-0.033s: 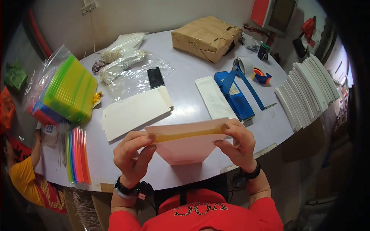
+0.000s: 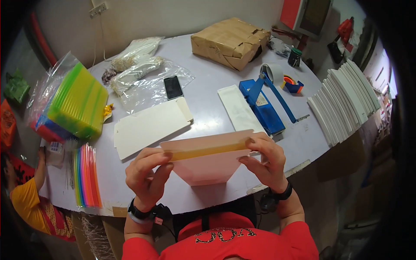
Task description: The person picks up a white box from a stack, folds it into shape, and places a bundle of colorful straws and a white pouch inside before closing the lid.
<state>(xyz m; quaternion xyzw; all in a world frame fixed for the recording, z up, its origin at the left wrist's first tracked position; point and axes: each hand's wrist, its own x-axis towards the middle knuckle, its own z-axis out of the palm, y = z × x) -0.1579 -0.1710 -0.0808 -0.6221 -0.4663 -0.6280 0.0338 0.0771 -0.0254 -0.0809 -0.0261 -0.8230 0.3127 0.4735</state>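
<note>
Upright at the table's near edge stands a white cardboard box [image 2: 207, 168] with its top open and a yellowish inside showing. My left hand [image 2: 148, 174] pinches the left end of its rim, thumb on the near side and fingers at the opening. The right end is pinched the same way by my right hand [image 2: 265, 159]. Beyond the box, to the left, lies a stack of flat white cartons [image 2: 151, 126]. A narrow white pad-like packet [image 2: 239, 108] rests past it to the right, beside a blue tape dispenser [image 2: 263, 108].
Folded white cartons [image 2: 344, 102] stand in a row at right. A brown paper parcel [image 2: 229, 41] sits at the back, a phone [image 2: 173, 87] mid-table. At left are bagged colourful plastic pieces [image 2: 78, 102] and coloured strips [image 2: 86, 175]. Another person's arm [image 2: 40, 171] reaches the left table edge.
</note>
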